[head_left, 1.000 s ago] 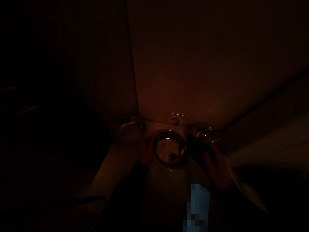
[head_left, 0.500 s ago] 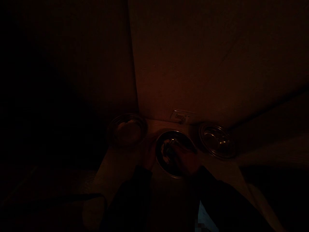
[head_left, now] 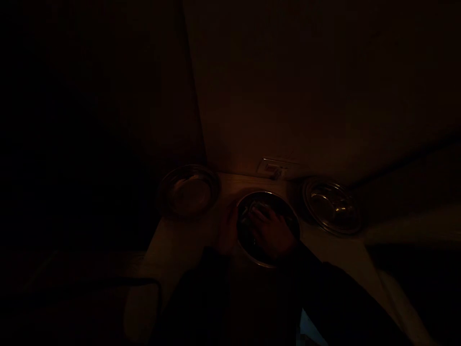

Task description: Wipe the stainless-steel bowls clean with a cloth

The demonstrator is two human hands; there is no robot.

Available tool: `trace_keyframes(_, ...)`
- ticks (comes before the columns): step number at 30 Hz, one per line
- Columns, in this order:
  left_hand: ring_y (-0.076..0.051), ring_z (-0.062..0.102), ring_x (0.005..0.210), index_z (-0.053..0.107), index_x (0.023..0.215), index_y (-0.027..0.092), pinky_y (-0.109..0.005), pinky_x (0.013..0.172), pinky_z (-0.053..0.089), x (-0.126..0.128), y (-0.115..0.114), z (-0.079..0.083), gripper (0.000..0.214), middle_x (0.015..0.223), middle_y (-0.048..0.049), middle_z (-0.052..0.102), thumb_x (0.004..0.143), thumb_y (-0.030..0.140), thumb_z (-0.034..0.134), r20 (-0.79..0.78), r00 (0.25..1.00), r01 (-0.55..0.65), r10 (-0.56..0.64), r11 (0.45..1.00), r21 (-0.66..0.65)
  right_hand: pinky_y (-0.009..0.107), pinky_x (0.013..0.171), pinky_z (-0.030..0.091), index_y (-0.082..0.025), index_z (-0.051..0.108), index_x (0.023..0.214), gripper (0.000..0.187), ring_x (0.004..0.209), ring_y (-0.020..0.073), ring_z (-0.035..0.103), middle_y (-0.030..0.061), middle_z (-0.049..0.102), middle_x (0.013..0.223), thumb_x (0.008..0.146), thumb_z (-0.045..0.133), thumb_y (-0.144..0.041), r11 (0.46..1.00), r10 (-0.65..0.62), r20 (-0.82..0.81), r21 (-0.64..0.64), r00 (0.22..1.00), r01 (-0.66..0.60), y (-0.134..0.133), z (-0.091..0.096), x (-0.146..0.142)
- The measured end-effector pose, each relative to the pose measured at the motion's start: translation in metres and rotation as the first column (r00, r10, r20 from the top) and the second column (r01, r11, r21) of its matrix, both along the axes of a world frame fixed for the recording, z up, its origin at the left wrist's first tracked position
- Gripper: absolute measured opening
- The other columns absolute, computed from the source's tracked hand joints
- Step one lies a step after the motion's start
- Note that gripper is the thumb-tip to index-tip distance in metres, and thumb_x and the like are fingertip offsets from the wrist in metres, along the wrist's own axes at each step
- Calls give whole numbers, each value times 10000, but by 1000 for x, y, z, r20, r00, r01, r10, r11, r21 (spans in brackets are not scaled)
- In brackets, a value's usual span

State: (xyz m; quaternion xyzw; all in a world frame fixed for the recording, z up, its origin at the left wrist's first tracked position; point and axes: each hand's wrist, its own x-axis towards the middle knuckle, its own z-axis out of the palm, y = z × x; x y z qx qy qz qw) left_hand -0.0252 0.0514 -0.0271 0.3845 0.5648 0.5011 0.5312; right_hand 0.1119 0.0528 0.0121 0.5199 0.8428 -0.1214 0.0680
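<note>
The scene is very dark. A round bowl (head_left: 268, 265) with a shiny metal rim stands in the middle of a small table. My left hand (head_left: 227, 231) is at the bowl's left side, holding it by the wall and rim; its fingertips are hard to see. My right hand (head_left: 272, 234) reaches down inside the bowl from the right, fingers bent towards its left inner side. What lies under those fingers is too dark to name, though small glints show around them.
A shallow metal bowl (head_left: 192, 215) stands at the table's back left. Another shiny metal bowl or dish (head_left: 333, 206) sits at the back right. Behind them rises a wall with an outlet plate (head_left: 275, 166). A dark strap or cable (head_left: 144, 281) crosses the table's lower left.
My right hand has shifted within the bowl, its fingers now more visible and spread across the contents. My left hand stays at the bowl's side. The view has moved slightly and darkened.
</note>
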Motion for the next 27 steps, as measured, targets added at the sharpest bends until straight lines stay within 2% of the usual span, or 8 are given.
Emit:
trace_keyframes(4,-189,491,1238,581,1182,189,-336,1089,325,2,-1,2,393,1306,-62,573,901,349,357,-6,999,-50,50,999,-14,514,976,389,-285,557,1259,367,1239,296,425,-1,491,1397,909,453,-250,982,187,-29,-32,982,-188,-5,10,2)
trace_keyframes(6,-188,510,1215,591,1166,197,-328,1083,332,2,-1,3,394,1284,-55,587,901,366,354,-15,998,-63,63,998,-10,487,985,391,-306,585,1222,343,1231,278,442,-12,512,1379,909,466,-230,970,229,-19,-75,973,-229,-9,14,3)
trace_keyframes(10,-184,527,1195,586,1174,188,-321,1068,354,2,-2,-1,407,1272,-64,593,907,379,345,-14,999,-43,43,999,22,492,981,397,-325,551,1260,382,1250,274,430,-17,477,1408,918,441,-195,973,227,18,-43,974,-226,-8,7,2)
trace_keyframes(15,-187,509,1219,579,1184,170,-322,1077,343,2,-1,-5,403,1295,-81,577,901,350,354,-7,999,-52,52,998,17,471,954,419,-193,495,1327,407,1239,295,443,81,462,1417,936,389,-235,997,61,88,51,994,-65,6,-2,-8)
trace_keyframes(18,-187,511,1219,573,1194,156,-320,1073,347,3,-1,-2,408,1300,-87,576,902,333,349,-19,998,-64,64,998,-8,460,934,431,-169,507,1312,402,1227,298,453,100,467,1409,933,381,-213,999,-9,102,45,995,4,7,1,-15)
trace_keyframes(20,-188,502,1229,577,1191,153,-322,1079,337,3,-2,1,403,1306,-88,572,902,310,345,-52,995,-81,79,996,-23,452,929,431,-206,533,1284,384,1226,285,452,69,495,1389,932,380,-187,999,24,80,30,997,-27,2,4,-16)
trace_keyframes(24,-187,516,1211,596,1167,168,-314,1060,361,3,-3,2,389,1285,-74,589,902,302,346,-47,996,-77,76,997,-9,423,932,424,-329,591,1192,346,1206,242,464,-29,558,1326,923,434,-179,979,205,6,-9,979,-205,-11,6,-9)
trace_keyframes(27,-178,532,1188,613,1139,183,-311,1058,360,2,-3,2,375,1258,-58,608,902,314,353,-45,997,-57,57,998,13,431,941,411,-357,586,1191,356,1222,235,448,-41,549,1335,925,435,-176,972,234,13,-12,972,-234,-13,6,-6)
